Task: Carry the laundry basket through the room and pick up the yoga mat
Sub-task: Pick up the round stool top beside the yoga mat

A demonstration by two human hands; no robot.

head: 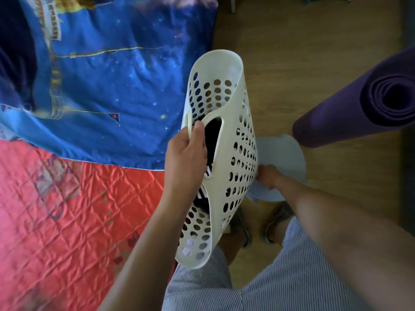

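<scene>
View from above, looking down at a person's own arms and legs. At centre hangs a cream perforated laundry basket [226, 140], squeezed flat, its two cut-out handles pressed together. The left hand [185, 156] grips both handles, fingers curled closed through the openings. Dark and striped cloth shows through the gap; what the basket holds is otherwise hidden.

The right hand [268, 176] reaches down at 4 o'clock from the basket, just beside its wall, touching a pale blue flat piece [283, 153] lying low above the floor. Its fingers are tucked behind the basket's edge, so whether that grip is closed cannot be told.

A rolled purple yoga mat [359, 102] stands at 3 o'clock, tilted, its spiral end toward the camera and partly cut off by the frame edge.

A bed fills 9 o'clock: a blue starry duvet [107, 81] over a red quilted cover [67, 221]. Striped shorts [269, 288] and sandalled feet show at 6 o'clock on the wooden floor [303, 52], blurred.
</scene>
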